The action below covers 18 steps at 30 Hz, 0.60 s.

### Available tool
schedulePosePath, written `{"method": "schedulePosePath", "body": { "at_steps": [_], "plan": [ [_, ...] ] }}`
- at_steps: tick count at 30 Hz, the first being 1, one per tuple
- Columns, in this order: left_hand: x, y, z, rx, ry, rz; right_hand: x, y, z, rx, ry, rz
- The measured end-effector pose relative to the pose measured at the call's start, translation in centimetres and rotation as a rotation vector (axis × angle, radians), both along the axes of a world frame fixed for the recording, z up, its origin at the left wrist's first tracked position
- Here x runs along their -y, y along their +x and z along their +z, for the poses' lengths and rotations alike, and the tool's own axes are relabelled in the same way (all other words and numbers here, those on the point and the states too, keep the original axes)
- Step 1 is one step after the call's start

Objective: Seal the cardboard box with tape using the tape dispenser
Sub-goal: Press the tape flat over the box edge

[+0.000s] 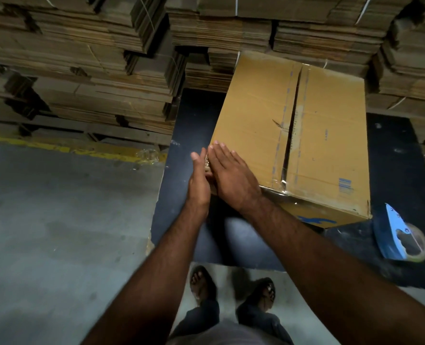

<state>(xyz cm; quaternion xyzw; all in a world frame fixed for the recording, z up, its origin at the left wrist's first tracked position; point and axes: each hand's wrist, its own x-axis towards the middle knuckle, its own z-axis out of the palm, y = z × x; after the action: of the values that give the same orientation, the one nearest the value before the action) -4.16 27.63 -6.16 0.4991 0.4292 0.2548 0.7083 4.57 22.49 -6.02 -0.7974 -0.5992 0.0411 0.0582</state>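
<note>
Cardboard box (pixel 306 135) is seen resting on a dark table (pixel 194 120), toward two o'clock from the middle of the view. Its top flaps are folded down, and a dark gap is left open along the centre seam. Old tape traces are seen beside that seam.

The right hand (pixel 231 175) is laid flat on the box top at its near left corner, fingers straight and together, with nothing gripped. The left hand (pixel 200 180) is pressed against the left side wall of the box at the same corner, fingers straight, palm turned toward the cardboard, with nothing clasped either.

The tape dispenser (pixel 398 237), blue with a clear roll, is set down on the table at four o'clock, just beside the near right corner of the box and well apart from both hands.

Stacks of flattened cardboard (pixel 94 58) are piled from nine to one o'clock behind the table. Grey floor (pixel 57 232) is seen at eight o'clock.
</note>
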Motion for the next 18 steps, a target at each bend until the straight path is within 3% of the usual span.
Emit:
{"method": "schedulePosePath", "body": {
  "at_steps": [5, 12, 18],
  "plan": [
    [-1.3, -0.5, 0.4, -0.062, 0.067, -0.174, 0.2, 0.1, 0.8, 0.005, -0.008, 0.0],
    [-1.7, -2.4, -2.4, -0.295, 0.871, -0.576, 5.0, 0.1, -0.1, 0.108, -0.005, -0.161],
    [-3.7, -2.7, -2.6, -0.43, 1.179, -0.676, 6.2, 1.3, -0.5, 0.101, 0.024, -0.064]
  ]
}}
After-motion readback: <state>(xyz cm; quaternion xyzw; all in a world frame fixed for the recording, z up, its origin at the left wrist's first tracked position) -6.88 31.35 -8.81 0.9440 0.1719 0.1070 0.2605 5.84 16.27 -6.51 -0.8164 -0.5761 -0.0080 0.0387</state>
